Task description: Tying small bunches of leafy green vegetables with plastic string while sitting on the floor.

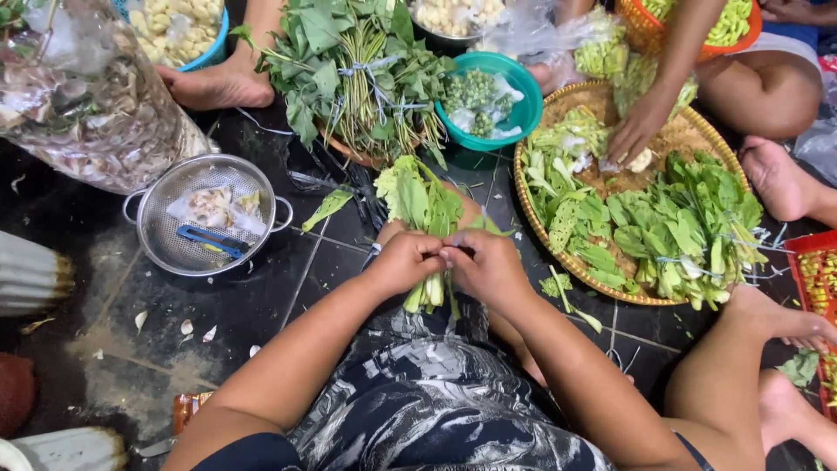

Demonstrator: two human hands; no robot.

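My left hand [403, 262] and my right hand [485, 267] are both closed around one bunch of leafy greens [424, 202] held over my lap. The pale stalk ends stick out below my fingers; the leaves point away from me. A thin tie seems to run between my fingers at the stalks. A round woven tray [602, 179] to the right holds several tied bunches of the same greens. Another person's hand [635, 133] rests on that tray.
A metal colander [157, 228] with a blue tool and scraps sits left. A pile of long-stemmed greens [357, 74] lies ahead, beside a teal bowl [523, 96] of small green pods. A plastic bag of peelings [87, 105] is far left. Other people's feet surround the dark floor.
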